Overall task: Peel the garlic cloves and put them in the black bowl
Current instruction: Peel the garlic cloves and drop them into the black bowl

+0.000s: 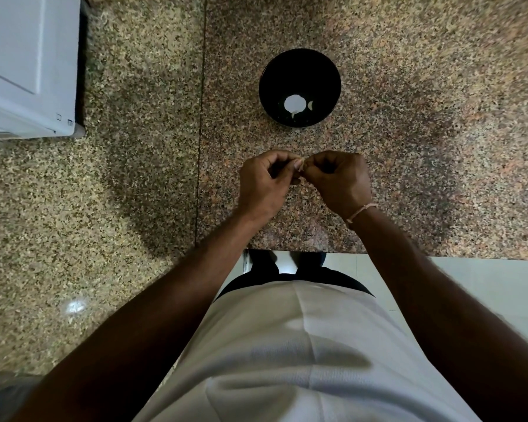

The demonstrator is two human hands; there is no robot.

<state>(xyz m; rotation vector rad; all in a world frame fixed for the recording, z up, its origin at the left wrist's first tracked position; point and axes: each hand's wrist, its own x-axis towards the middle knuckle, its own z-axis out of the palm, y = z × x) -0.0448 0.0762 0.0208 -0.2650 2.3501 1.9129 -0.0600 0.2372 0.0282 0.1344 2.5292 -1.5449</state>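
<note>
Head view: left hand [264, 184] and right hand [339, 181] both pinch one garlic clove [299, 164] — near the black bowl [326, 68].

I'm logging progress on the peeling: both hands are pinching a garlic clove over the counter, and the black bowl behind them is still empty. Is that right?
Not quite. The head view shows the black bowl is not empty: pale pieces, apparently garlic, lie at its bottom. The rest holds: the left hand and right hand together pinch a small garlic clove above the granite counter, in front of the bowl.
</note>
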